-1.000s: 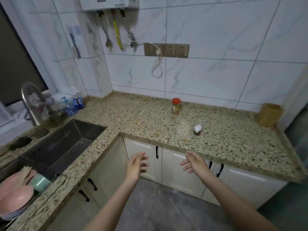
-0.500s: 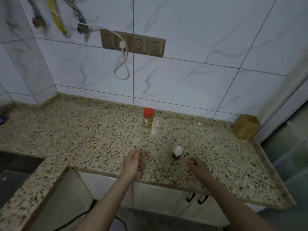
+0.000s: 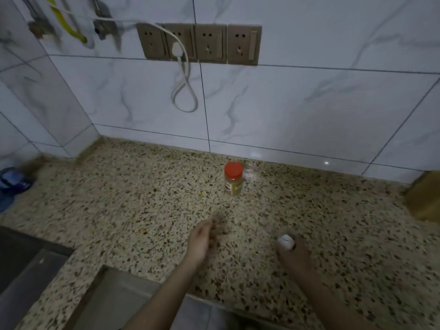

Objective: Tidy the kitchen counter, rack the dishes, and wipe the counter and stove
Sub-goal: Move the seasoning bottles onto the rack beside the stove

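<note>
From the head camera, the speckled stone counter runs along a white tiled wall. A jar with a red lid stands upright near the wall, well apart from both hands. The right hand rests on the counter with its fingers curled round a small bottle with a white top, nearer the front edge. The left hand hovers over the counter between the jar and the front edge, fingers blurred; it seems relaxed and holds nothing. The 2 hands are apart. A row of 4 sockets sits on the wall, with a white cable looping down from one plug. A brown box stands at the right edge.
</note>
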`<control>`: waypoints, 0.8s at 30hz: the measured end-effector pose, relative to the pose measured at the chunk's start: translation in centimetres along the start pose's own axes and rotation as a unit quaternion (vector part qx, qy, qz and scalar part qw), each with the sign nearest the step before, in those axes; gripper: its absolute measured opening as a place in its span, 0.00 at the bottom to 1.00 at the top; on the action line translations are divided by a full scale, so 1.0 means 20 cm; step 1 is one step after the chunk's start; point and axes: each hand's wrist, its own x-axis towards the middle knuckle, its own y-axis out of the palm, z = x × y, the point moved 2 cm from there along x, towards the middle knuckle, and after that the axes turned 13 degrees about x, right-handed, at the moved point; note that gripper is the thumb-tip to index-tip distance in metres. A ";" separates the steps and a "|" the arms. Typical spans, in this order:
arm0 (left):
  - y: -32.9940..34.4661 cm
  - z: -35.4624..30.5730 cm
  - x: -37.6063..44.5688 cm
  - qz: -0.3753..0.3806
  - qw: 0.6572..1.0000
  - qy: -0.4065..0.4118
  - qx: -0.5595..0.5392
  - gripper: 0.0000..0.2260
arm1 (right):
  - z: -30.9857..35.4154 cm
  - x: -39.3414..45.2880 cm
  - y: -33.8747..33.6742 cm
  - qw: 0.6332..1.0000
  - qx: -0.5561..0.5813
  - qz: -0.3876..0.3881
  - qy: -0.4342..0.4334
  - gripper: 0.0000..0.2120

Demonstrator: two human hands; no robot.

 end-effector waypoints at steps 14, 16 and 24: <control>0.31 -0.31 0.66 -0.107 0.975 0.059 0.187 0.20 | 0.57 0.83 0.20 0.976 0.162 0.124 -0.073 0.09; 0.39 -0.32 0.75 -0.096 0.974 0.041 0.200 0.30 | 0.61 0.89 0.18 0.974 0.157 0.139 -0.083 0.10; 0.59 -0.33 0.91 -0.102 0.991 0.016 0.085 0.37 | 0.59 1.01 0.12 0.980 0.129 0.129 -0.074 0.06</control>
